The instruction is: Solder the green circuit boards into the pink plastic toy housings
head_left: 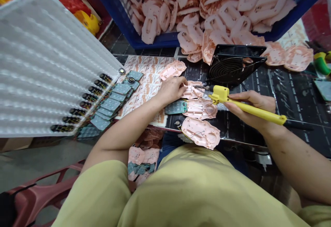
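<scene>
The left hand (170, 90) pinches the edge of a pink moulded shell (193, 91), its fingers pressed together. The right hand (252, 100) curls around a yellow soldering iron (258, 114), whose tip sits just beside the shell, with a black fan (234, 66) just beyond.

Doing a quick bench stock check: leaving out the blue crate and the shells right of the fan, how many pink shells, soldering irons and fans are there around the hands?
Pink moulded plastic shells: 4
Yellow-handled soldering iron: 1
Black wire-guarded fan: 1
Total: 6
</scene>
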`<state>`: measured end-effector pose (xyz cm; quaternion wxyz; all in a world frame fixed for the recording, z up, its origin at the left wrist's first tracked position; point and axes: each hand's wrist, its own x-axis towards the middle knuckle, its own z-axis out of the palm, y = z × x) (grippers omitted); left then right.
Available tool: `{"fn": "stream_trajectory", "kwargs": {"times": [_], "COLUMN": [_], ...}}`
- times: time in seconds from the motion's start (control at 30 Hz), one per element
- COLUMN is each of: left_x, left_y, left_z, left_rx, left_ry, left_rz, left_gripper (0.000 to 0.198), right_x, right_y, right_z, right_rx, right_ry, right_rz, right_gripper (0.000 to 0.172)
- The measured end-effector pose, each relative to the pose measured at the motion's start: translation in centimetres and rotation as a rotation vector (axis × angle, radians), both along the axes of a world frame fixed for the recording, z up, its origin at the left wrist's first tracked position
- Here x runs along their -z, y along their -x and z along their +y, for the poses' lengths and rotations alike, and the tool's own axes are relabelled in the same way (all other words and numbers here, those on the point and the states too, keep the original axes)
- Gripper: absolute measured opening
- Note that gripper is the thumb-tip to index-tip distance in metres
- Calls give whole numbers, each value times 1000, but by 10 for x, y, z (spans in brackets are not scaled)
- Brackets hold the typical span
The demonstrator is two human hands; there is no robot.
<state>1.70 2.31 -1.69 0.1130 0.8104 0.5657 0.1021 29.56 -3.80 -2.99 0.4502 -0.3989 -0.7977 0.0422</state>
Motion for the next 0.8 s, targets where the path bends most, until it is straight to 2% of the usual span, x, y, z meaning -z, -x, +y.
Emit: {"fn": "stream_trajectory", "kwargs": {"times": [0.13, 0.33, 0.5, 0.7, 0.8], "left_x": [2, 0, -5, -9, -8], "left_y": [-4, -8, -11, -13, -14], "left_z": [3, 3, 3, 5, 7], "left_rx": [-14, 27, 48, 78, 99], "left_ry": [4, -43, -39, -53, -72], "left_rz": [77, 207, 265, 316, 333], "left_gripper": [22, 24, 26, 26, 27], "right_x": [-2, 2, 1, -5, -6], "right_y": [1, 0, -4, -12, -14], "right_z": [4, 9, 19, 31, 30], "right_rx": [-19, -49, -141, -269, -237], "right_ry": [70, 58, 88, 216, 158], "right_rz": [-52, 15, -9, -66, -32], "right_gripper": [34, 11, 11, 20, 19]}}
